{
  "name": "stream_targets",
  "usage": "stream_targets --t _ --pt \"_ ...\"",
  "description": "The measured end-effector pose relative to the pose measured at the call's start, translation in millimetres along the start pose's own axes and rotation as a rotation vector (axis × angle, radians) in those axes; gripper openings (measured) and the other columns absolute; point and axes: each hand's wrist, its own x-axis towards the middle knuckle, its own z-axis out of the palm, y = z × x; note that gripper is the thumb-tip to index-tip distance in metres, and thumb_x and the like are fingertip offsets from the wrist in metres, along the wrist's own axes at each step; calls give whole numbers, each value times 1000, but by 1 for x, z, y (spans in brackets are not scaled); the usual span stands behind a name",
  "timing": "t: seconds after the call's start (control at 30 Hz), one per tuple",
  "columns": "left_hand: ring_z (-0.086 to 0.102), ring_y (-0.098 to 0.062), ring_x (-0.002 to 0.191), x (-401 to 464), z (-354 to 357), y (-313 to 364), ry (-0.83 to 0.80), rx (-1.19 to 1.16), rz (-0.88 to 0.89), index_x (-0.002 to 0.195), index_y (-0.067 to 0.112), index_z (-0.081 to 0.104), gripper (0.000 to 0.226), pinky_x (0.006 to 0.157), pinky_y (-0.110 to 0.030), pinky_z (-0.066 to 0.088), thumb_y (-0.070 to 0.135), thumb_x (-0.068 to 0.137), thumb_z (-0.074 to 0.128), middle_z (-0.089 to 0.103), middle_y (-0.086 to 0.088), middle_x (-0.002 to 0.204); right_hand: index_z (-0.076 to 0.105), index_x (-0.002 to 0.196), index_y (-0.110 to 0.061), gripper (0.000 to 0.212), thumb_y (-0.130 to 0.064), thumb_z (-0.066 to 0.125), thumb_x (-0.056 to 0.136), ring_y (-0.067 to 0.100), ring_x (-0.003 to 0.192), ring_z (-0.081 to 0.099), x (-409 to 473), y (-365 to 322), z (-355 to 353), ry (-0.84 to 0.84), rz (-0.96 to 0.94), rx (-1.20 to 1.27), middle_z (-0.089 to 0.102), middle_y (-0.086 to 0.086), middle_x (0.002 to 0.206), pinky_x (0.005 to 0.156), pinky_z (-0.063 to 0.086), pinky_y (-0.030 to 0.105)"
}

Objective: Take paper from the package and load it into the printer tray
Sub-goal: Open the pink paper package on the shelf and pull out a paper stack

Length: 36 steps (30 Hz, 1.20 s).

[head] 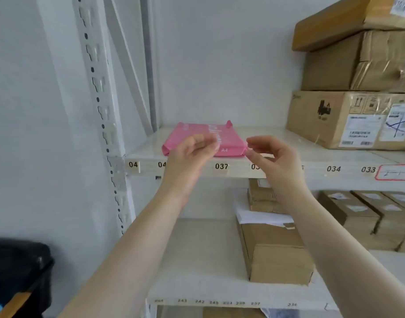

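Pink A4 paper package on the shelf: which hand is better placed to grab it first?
Left, marginally: the left hand overlaps the pink A4 paper package at its front edge; the right hand hovers off its right corner. Both are open.

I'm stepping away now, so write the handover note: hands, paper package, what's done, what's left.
Left hand: open, fingers curled, in front of the near left end of the pink A4 paper package; contact unclear through blur.
Right hand: open, beside the package's near right corner, no grip on it.
Package: flat on the shelf above label 037, left of the cardboard boxes.
Done: nothing, package not lifted.
Left: take out paper and load the tray; printer not in view.
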Motion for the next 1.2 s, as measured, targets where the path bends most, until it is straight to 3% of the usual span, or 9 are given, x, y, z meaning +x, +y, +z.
stream_targets --t 0.07,0.2,0.3,0.43,0.63,0.8,0.9,1.0,1.2 --pt "67 1 89 29 -4 -10 -79 131 65 97 12 71 15 81 -13 48 16 82 71 72 7 93 72 94 -27 20 -18 75 77 3 96 63 19 11 4 5 -57 -186 70 -20 92 83 51 23" --pt "59 13 99 84 0 -39 -300 488 149 84 28 73 11 92 -13 38 32 74 77 69 20 93 74 93 -21 22 -16 77 73 3 103 59 51 35 2 -125 -93 -420 66 -7 105 91 47 30" --pt "60 2 103 108 8 -54 -406 630 171 81 31 74 17 94 -25 44 43 69 78 68 16 100 73 95 -22 26 -17 80 71 5 104 59 65 48 -3 -208 -77 -498 67 -6 108 91 48 32" --pt "63 -4 86 123 14 -63 -410 678 165 77 33 72 29 85 -44 52 57 61 74 71 18 86 73 96 -21 27 -14 80 70 8 98 62 78 60 -5 -249 -80 -515 70 -5 101 87 51 34" --pt "60 -7 79 129 18 -66 -370 739 148 77 33 68 51 77 -39 53 73 45 67 66 17 75 74 80 -17 5 -16 76 76 15 82 68 92 68 -1 -183 -104 -418 73 0 87 79 54 35" --pt "56 -3 64 138 20 -71 -313 708 146 73 24 69 32 62 -27 45 52 60 79 64 10 69 72 75 -18 4 -16 74 79 3 64 64 101 71 -1 -155 -28 -273 71 -7 69 63 48 16" --pt "49 3 49 144 23 -72 -281 619 112 69 21 68 20 53 -22 42 38 68 79 67 6 64 70 74 -17 7 -15 71 81 3 59 59 107 73 0 -140 37 -193 67 -3 66 64 46 18" --pt "57 2 53 151 24 -67 -309 559 62 70 20 66 17 54 -19 45 30 71 80 70 4 66 70 78 -12 6 -16 70 82 8 61 57 109 74 3 -130 92 -127 67 5 69 64 48 22" --pt "54 1 43 158 22 -65 -360 490 -44 73 20 62 16 45 -13 41 22 75 78 64 7 55 69 84 -4 21 -17 81 72 2 57 58 103 74 6 -185 92 -151 67 4 70 57 46 12"
